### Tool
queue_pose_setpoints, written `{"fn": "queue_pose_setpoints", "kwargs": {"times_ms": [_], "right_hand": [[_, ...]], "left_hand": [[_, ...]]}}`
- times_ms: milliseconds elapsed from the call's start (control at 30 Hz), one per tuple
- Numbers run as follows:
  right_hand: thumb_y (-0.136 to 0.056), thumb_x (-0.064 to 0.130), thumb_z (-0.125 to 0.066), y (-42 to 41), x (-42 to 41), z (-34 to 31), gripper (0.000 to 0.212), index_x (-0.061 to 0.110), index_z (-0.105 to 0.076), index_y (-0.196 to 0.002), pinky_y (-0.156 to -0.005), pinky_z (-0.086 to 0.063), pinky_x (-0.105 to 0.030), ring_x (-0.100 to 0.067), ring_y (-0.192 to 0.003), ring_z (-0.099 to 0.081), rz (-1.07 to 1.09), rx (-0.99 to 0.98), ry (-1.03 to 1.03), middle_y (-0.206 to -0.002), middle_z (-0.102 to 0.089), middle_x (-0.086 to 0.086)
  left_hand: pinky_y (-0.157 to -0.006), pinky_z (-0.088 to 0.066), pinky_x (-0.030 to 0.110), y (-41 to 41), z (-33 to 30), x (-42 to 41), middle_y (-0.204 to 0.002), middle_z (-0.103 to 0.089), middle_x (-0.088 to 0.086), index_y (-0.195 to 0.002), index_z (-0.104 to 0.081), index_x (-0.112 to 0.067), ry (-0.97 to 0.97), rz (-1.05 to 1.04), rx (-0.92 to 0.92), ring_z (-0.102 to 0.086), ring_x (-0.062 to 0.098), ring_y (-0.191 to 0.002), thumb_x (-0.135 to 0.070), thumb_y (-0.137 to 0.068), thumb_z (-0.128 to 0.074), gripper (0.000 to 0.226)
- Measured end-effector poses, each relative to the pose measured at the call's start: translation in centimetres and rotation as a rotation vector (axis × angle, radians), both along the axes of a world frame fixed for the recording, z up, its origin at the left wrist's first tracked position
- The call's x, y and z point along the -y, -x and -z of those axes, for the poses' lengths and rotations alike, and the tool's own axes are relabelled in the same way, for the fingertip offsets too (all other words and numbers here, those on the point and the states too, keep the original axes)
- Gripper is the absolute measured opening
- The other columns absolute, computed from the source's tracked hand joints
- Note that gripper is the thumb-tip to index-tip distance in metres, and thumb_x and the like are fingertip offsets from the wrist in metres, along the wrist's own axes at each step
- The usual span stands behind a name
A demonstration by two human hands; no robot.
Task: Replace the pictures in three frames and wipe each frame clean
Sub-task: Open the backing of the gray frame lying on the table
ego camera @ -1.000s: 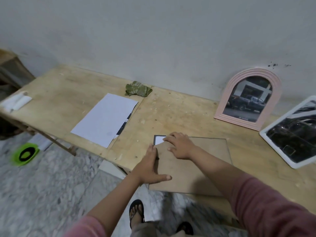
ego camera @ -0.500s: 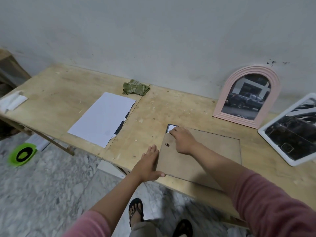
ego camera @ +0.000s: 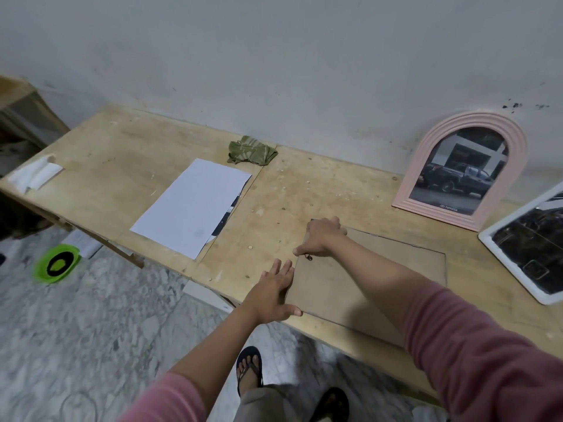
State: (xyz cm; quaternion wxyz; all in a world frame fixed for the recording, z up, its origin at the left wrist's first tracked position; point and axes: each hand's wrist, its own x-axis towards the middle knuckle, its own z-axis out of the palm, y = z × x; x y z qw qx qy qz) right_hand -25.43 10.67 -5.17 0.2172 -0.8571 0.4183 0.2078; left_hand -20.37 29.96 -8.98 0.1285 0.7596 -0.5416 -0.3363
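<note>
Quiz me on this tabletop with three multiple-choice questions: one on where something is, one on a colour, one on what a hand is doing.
1. Where is the green cloth?
A. at the back of the table near the wall
B. on the floor
C. on the white frame

2. What colour is the arched frame?
A. black
B. pink
C. blue

3. How is the left hand?
A. clenched in a fist
B. holding the cloth
C. open, fingers straight at the edge of the brown backing board

Answers: 1 A, the cloth lies beyond the white paper, close to the wall. 2 B, its ribbed border is pink. 3 C, the fingers lie straight against the board's left edge.
</note>
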Motion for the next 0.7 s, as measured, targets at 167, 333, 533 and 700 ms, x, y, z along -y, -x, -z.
{"fn": "queue_pose_setpoints", "kwargs": {"times_ms": [167,333,533,700], "right_hand": [[-0.056,0.046,-0.074,-0.7,-0.1,-0.2,0.043,0.019,-0.056,-0.084,-0.089,-0.037,-0.039,-0.03,-0.115,-0.03,0.132,-0.014,-0.074,-0.078,-0.051,-0.004],[-0.06,0.039,-0.068,-0.9,-0.3,-0.6,0.032,0.017,-0.05,-0.075,-0.09,-0.036,-0.04,-0.03,-0.111,-0.029,0.159,-0.038,-0.097,-0.079,-0.052,-0.006],[-0.058,0.037,-0.062,-1.2,-0.4,-0.6,0.027,0.017,-0.054,-0.074,-0.083,-0.031,-0.042,-0.029,-0.11,-0.03,0.088,-0.061,-0.12,-0.085,-0.055,-0.005],[-0.062,0.034,-0.058,-1.1,-0.4,-0.9,0.024,0.016,-0.056,-0.078,-0.08,-0.029,-0.044,-0.029,-0.109,-0.03,0.034,-0.079,-0.107,-0.085,-0.049,-0.004]], "left_hand": [[-0.116,0.002,0.049,-0.1,0.0,0.0,-0.159,0.001,0.005,-0.151,-0.008,-0.011,0.007,-0.004,-0.035,0.015,0.022,-0.145,-0.044,-0.075,-0.075,0.107],[-0.116,0.002,0.05,-0.4,0.5,-0.1,-0.159,0.002,0.003,-0.152,-0.007,-0.011,0.009,0.005,-0.053,0.019,0.013,-0.14,-0.047,-0.075,-0.074,0.108],[-0.115,0.002,0.052,-0.4,0.9,-0.3,-0.159,0.002,0.002,-0.152,-0.008,-0.014,0.024,-0.004,-0.081,0.019,0.012,-0.138,-0.047,-0.075,-0.073,0.106],[-0.115,0.001,0.054,-0.3,1.1,-0.3,-0.159,0.003,0.003,-0.152,-0.011,-0.015,0.026,-0.004,-0.085,0.018,0.017,-0.142,-0.046,-0.076,-0.073,0.103]]}}
